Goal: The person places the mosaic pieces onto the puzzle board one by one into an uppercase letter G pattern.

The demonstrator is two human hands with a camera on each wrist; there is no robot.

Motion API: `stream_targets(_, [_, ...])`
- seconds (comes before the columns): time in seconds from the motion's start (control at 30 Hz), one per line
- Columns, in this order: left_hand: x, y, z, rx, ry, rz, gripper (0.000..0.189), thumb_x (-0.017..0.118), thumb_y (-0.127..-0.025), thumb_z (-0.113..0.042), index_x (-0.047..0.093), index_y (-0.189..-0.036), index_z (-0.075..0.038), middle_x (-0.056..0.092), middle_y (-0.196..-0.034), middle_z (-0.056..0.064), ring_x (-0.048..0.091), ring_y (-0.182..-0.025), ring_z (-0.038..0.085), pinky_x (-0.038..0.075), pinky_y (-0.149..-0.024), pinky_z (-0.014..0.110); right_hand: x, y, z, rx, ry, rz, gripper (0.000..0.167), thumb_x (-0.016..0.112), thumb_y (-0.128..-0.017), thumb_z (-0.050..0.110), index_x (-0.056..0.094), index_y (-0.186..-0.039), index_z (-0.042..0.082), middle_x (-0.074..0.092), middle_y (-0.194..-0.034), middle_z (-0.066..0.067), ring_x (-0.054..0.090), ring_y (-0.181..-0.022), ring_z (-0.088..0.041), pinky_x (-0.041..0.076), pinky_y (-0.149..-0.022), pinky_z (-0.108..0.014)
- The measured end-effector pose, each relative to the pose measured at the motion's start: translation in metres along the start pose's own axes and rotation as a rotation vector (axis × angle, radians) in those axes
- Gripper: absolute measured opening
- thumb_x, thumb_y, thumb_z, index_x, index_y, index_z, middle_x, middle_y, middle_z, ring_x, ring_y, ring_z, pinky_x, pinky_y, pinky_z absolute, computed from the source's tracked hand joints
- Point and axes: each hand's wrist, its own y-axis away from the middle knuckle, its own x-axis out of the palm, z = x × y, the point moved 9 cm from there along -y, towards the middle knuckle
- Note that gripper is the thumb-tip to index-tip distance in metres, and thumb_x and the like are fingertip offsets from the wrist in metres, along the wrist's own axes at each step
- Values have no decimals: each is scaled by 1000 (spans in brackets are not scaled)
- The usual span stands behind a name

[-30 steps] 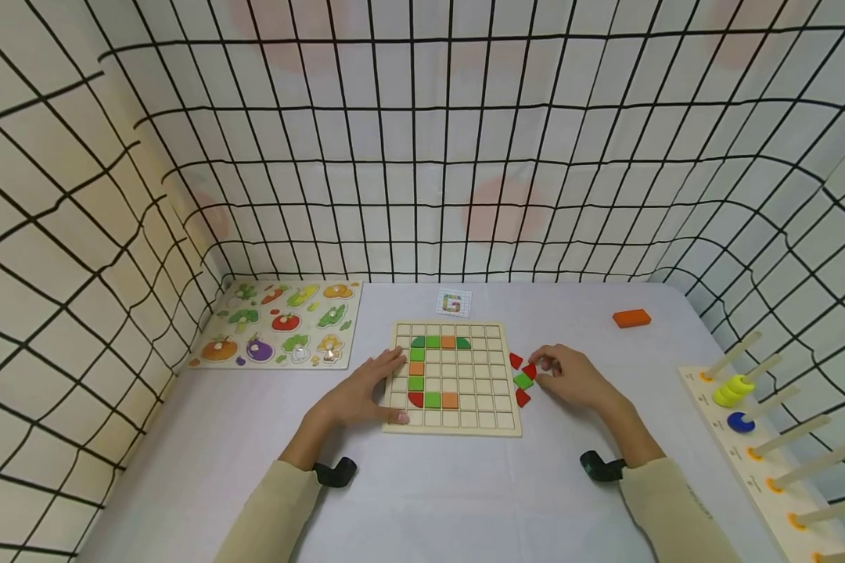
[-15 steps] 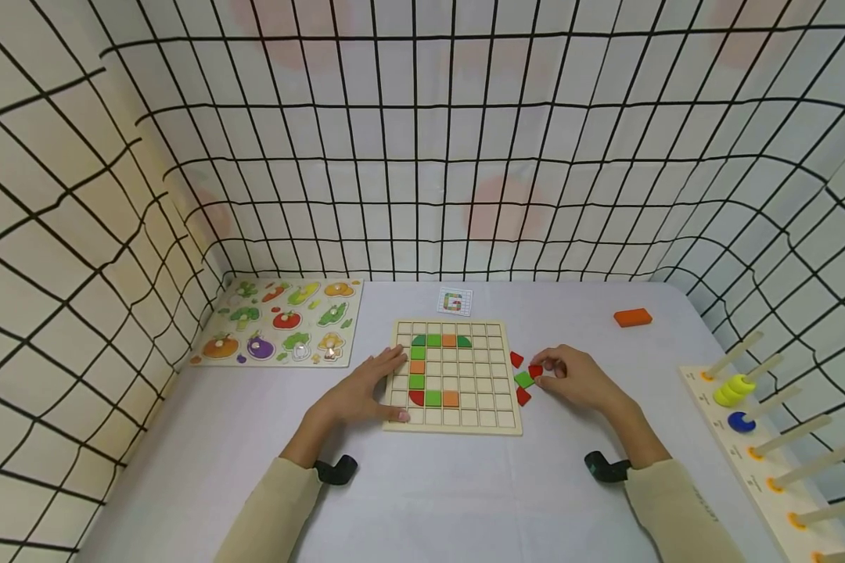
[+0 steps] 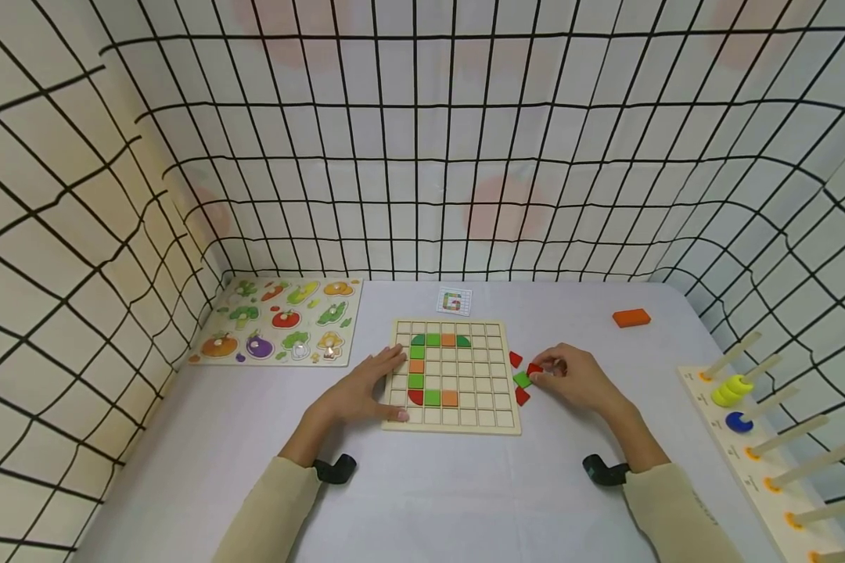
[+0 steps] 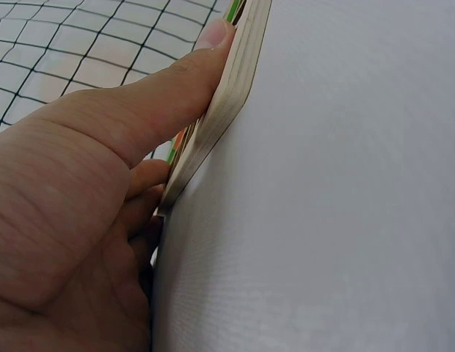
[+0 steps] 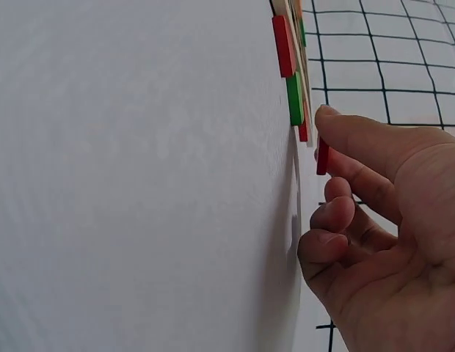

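Note:
My left hand (image 3: pixel 359 389) rests along the left side of a square wooden grid board (image 3: pixel 486 407). Its thumb lies on the near left corner, and its spread fingertips touch the left edge. In the left wrist view that thumb (image 4: pixel 176 84) presses on the board's rim (image 4: pixel 231 95). Green, orange and red tiles form a C-like shape in the grid. Right of the board, my right hand (image 3: pixel 576 377) pinches a red tile (image 5: pixel 322 158) between thumb and index finger, raised off the table. Beside it lie a green tile (image 3: pixel 521 380) and red tiles (image 3: pixel 522 396) close to the board's edge.
A small pattern card (image 3: pixel 454 301) lies behind the board. At the back left is a vegetable puzzle board (image 3: pixel 310 317). An orange block (image 3: pixel 631 318) sits at the back right. A pegboard with yellow and blue rings (image 3: pixel 739 422) stands at the right. Black netting encloses the table.
The right hand has taken hold of the red tile beside the green one and lifted it, tipping it upward. The left hand stays on the board.

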Motion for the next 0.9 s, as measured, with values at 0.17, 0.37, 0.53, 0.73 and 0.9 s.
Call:
stream_targets(0.17, [0,0,-1,-3,2,3,108,86,-77,-56,30,-164,-25,11,-174,-11,7,-162,26,7,-133,47,1,2,8,-16,-13,-5,23,81,-90,25,76,-110,13,64,-97,-3,53,-83,-20,45,-69,-27])
stream_targets(0.37, [1,-1,0,-9,1,7,108,86,-78,-56,29,-164,-25,11,-174,-11,6,-162,27,7,-132,49,5,5,23,-59,-33,3,21,82,-89,22,77,-107,13,63,-94,-2,54,-81,-18,47,-66,-25])
stream_targets(0.53, [0,-1,-1,1,1,2,107,86,-78,-56,30,-164,-24,12,-174,-9,7,-162,27,8,-132,49,11,6,35,-105,-40,8,22,84,-87,21,77,-107,12,64,-93,-1,54,-78,-15,47,-64,-23])
stream_targets(0.73, [0,1,-2,11,-1,7,108,86,-78,-55,30,-164,-22,12,-174,-8,7,-162,28,7,-132,49,22,7,46,-116,-64,38,24,85,-86,23,77,-107,12,63,-92,-1,53,-77,-16,45,-63,-23])
stream_targets(0.9, [-1,1,-3,29,-2,7,107,86,-79,-52,30,-164,-20,12,-175,-5,8,-162,29,7,-132,49,31,6,56,-117,-86,71,23,85,-87,24,77,-107,14,60,-89,-1,51,-77,-16,44,-62,-23])
